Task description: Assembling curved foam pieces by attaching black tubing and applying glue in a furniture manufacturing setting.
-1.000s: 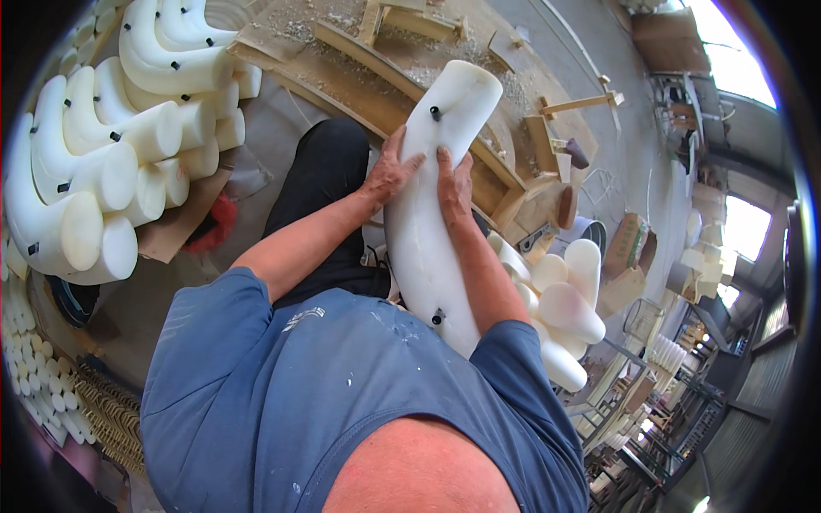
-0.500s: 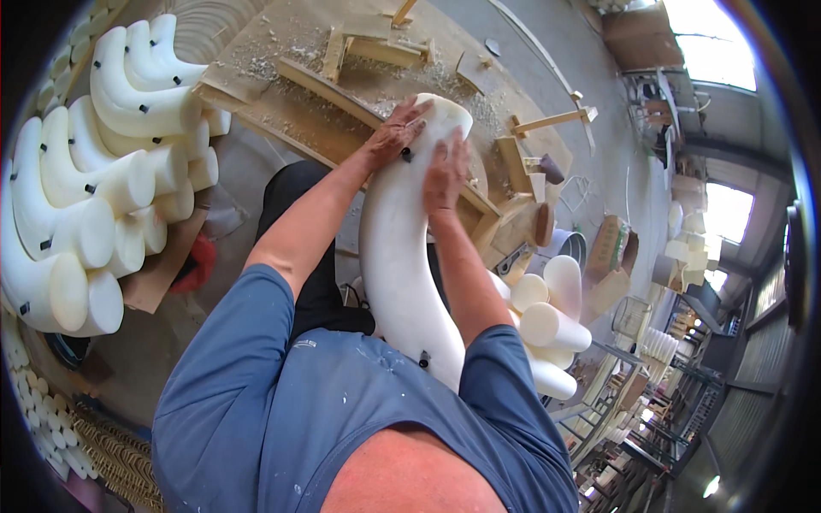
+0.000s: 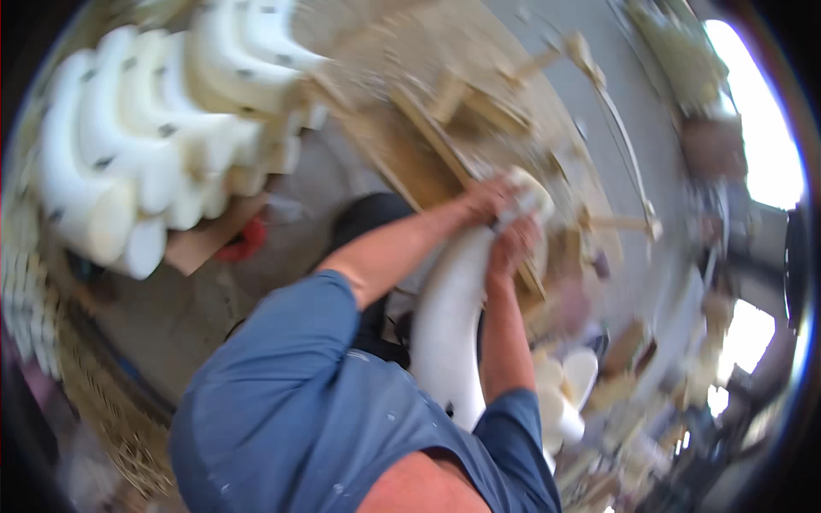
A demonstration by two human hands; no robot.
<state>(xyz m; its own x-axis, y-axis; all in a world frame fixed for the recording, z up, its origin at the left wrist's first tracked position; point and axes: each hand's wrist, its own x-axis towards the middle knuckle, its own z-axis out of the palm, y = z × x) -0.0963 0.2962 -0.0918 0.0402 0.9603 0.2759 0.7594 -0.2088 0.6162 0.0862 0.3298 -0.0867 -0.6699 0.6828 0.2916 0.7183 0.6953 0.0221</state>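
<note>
- Nearest, 6–8 o'clock: blue shirt point(image 3: 265, 376) of the person.
- White curved pc point(image 3: 449, 316): runs from approx 5–6 o'clock, at shirt, up to 2; dark stub point(image 3: 450, 410) nr its near end.
- L hand point(image 3: 489, 197) & R hand point(image 3: 516, 244): close tog. on pc's far end, approx 2; blurred, can't tell if gripping or flat.
- More white pcs point(image 3: 569, 421), 4–5.
- Bench point(image 3: 479, 51), 12–1, w/ wooden frame point(image 3: 498, 113).
- Stack of white curved pcs point(image 3: 128, 158), 10.
- Far, 2: bright window point(image 3: 757, 120).

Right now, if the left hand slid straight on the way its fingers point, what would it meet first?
Most likely the far end of the curved white piece, where the left hand seems to rest; beyond it, probably the wooden board. Motion blur leaves the depth unclear.
</note>
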